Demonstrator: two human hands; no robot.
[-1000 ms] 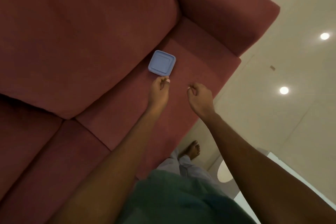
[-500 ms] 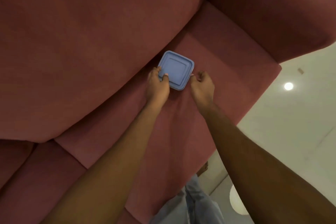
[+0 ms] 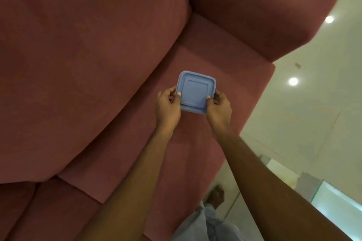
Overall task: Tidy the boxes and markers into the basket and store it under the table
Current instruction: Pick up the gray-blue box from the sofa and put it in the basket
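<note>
Blue box (image 3: pixel 195 92) over the sofa seat (image 3: pixel 225 60), left hand (image 3: pixel 168 103) and right hand (image 3: pixel 218 106) pinching opposite edges; its underside is hidden.

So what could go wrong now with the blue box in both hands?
1. The left hand and right hand pinch the blue box only at its near corners, so it might tip and drop onto the sofa.
2. Both thumbs press on the lid edge; it could pop loose.
3. No basket is in view, so it may need carrying over the glossy floor.
</note>
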